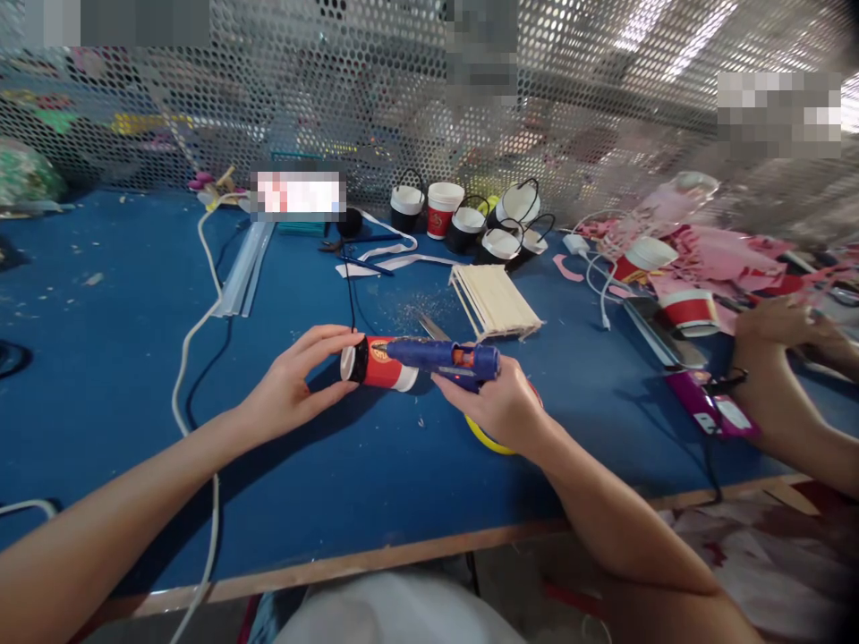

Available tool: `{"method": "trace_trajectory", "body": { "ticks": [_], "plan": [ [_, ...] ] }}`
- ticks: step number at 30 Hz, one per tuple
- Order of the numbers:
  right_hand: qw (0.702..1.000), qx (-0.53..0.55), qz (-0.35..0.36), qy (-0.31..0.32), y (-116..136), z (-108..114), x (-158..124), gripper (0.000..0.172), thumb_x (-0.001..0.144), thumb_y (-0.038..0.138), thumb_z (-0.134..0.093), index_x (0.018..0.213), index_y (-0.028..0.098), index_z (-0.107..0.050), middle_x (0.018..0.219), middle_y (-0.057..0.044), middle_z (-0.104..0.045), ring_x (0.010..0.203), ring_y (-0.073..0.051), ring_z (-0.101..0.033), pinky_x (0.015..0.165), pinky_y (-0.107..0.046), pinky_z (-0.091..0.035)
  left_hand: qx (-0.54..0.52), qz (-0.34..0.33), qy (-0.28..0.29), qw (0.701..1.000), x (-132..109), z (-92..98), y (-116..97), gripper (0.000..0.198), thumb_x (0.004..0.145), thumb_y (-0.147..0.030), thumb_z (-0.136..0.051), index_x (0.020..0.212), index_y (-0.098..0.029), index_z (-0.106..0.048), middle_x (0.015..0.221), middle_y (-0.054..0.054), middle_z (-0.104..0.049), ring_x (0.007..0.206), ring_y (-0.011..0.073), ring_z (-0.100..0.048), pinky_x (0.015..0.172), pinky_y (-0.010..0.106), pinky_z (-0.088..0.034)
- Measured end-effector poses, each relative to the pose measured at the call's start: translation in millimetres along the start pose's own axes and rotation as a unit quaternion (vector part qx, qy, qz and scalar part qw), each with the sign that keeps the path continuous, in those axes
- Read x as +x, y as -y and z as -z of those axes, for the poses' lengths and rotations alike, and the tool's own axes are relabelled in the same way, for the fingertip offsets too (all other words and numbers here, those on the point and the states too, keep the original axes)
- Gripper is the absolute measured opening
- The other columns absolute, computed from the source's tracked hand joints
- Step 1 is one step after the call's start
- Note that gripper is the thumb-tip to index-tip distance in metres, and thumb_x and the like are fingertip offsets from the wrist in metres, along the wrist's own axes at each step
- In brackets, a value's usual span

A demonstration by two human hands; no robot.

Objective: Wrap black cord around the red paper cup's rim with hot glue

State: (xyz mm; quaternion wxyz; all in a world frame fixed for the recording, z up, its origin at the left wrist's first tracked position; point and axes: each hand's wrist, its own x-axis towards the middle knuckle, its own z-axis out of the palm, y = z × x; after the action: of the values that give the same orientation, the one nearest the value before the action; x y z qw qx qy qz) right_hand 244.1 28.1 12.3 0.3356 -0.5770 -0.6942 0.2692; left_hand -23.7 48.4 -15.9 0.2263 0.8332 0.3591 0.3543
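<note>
A red paper cup (pixel 395 376) lies on its side on the blue table, black cord wound round its base end. My left hand (pixel 301 376) grips that end between thumb and fingers. In my right hand (pixel 503 402) is a blue glue gun (pixel 443 355), its nozzle pointing left over the cup's side. Whether the nozzle touches the cup I cannot tell. A black cord (pixel 350 291) runs from the cup up to a dark ball of cord (pixel 350 223). Behind the glue gun, scissors (pixel 433 327) with blades showing lie partly hidden, and a yellow ring (pixel 489 438) shows under my right hand.
Several black-wrapped cups (pixel 465 230) with cord handles stand at the back beside a red cup (pixel 443 211). A wooden stick frame (pixel 500 300) lies nearer. Glue sticks (pixel 245 268) and a white cable (pixel 182 358) are left. Another person's hand (pixel 771 322) is at right.
</note>
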Motion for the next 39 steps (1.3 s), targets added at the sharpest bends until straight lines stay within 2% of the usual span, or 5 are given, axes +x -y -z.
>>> {"method": "trace_trajectory", "body": {
  "ticks": [4,9,14,33,39],
  "plan": [
    [0.999,-0.005,0.044,-0.009,-1.5,-2.2,-1.1,0.017,0.073,0.033,-0.066,0.070,0.019,-0.057,0.060,0.000,-0.060,0.053,-0.013,-0.054,0.049,-0.025,-0.045,0.006,-0.006,-0.003,1.000,0.7,0.4,-0.7,0.047,0.084,-0.024,-0.061,0.129,-0.024,-0.047,0.127,0.010,-0.051,0.118,0.0231,-0.051,0.101,0.040,-0.044],
    [0.995,-0.036,0.094,0.006,6.7,2.1,-2.7,0.010,0.075,0.026,-0.063,0.080,0.018,-0.059,0.071,-0.002,-0.065,0.062,-0.015,-0.060,0.053,-0.025,-0.047,0.021,-0.004,-0.004,1.000,0.0,0.6,-0.1,0.047,0.085,-0.026,-0.060,0.130,-0.024,-0.046,0.128,0.011,-0.051,0.118,0.0230,-0.051,0.101,0.040,-0.044],
    [0.989,-0.071,0.130,0.016,14.9,7.1,-4.2,0.006,0.076,0.022,-0.062,0.080,0.018,-0.059,0.069,-0.002,-0.064,0.059,-0.013,-0.058,0.054,-0.024,-0.046,0.011,0.007,-0.005,1.000,-0.6,-0.4,2.1,0.048,0.084,-0.027,-0.062,0.130,-0.024,-0.047,0.129,0.010,-0.050,0.117,0.0229,-0.052,0.100,0.039,-0.045],
    [0.977,-0.113,0.180,0.005,15.1,8.4,-6.0,0.006,0.077,0.017,-0.060,0.077,0.020,-0.055,0.068,-0.001,-0.062,0.058,-0.012,-0.056,0.054,-0.023,-0.044,-0.052,0.038,-0.007,0.998,-1.2,-2.8,1.3,0.050,0.082,-0.026,-0.064,0.129,-0.026,-0.049,0.126,0.010,-0.053,0.115,0.0244,-0.055,0.100,0.044,-0.046],
    [0.972,-0.131,0.197,0.015,18.0,9.0,-6.9,0.007,0.077,0.016,-0.059,0.074,0.019,-0.054,0.065,0.000,-0.060,0.055,-0.012,-0.054,0.052,-0.024,-0.042,-0.089,0.060,-0.005,0.994,0.1,-4.6,-0.2,0.049,0.082,-0.027,-0.065,0.128,-0.026,-0.051,0.124,0.010,-0.054,0.108,0.0229,-0.058,0.094,0.040,-0.052]
  ]
}}
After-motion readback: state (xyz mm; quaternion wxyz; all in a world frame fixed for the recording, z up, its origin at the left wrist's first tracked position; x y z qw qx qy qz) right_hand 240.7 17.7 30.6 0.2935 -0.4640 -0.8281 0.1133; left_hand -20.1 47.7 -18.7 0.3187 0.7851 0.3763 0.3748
